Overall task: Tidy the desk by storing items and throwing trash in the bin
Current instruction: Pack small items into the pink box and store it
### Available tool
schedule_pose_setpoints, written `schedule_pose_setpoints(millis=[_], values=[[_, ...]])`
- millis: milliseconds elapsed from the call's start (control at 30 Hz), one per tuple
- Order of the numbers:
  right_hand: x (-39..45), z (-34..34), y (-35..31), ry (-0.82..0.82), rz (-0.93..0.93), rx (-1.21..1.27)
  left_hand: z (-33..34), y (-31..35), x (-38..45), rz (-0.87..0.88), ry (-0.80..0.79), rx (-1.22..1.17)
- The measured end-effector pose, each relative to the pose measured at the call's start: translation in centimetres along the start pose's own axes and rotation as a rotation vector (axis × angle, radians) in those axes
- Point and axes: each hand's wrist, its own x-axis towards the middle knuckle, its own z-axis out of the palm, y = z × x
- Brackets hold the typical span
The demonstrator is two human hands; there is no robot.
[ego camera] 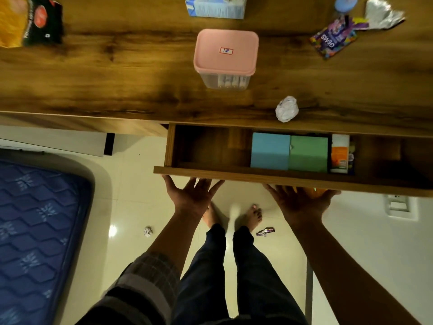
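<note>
From the head camera, looking down, the wooden counter (117,73) runs across the top, and its drawer (257,175) stands pulled out below the edge. Both hands are flat against the drawer's front board. The left hand (192,195) has its fingers (169,181) spread wide and straight, tips touching the board near its left end. The right hand (302,202) is spread the same way, fingers straight against the board further right, holding nothing.

Inside the drawer lie a blue pad (269,152) and a green pad (308,154) side by side and touching, with an orange-and-white box (339,153) just to their right.

On the counter stands a clear container with a pink lid (226,51). A crumpled paper ball (287,109) sits near the front edge, above the drawer. A purple candy wrapper (334,39) and a crumpled foil (382,14) lie at the far right, a chip bag (28,21) at the far left, and a pale carton (216,7) at the top.

On the floor (140,184) lie another paper ball (148,231) and a small purple wrapper (265,231) beside the person's bare feet. A blue mattress (35,231) fills the left.
</note>
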Motion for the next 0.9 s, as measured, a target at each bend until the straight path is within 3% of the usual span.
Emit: schedule_pose_setpoints(millis=[100, 367, 567, 733, 900], values=[[-1.2, -1.3, 0.2, -0.001, -0.019, -0.070, -1.1, -0.4, -1.0, 0.013, 0.035, 0.011], [-4.3, -2.8, 0.8, 0.242, -0.009, -0.019, -3.9, -1.1, -3.3, 0.027, 0.093, 0.024], [-6.0, -3.0, 0.1, 0.316, 0.043, -0.066, -4.1, -1.0, -4.8, 0.015, 0.169, 0.097], [-10.1, -2.5, -1.0, 0.272, 0.156, -0.601, -4.9, 1.7, -6.2, 0.057, 0.400, 0.279], [-14.3, -0.6, -3.6, 0.172, 0.224, -1.024, -2.1, 5.4, -10.8, 0.347, 0.614, 0.424]])
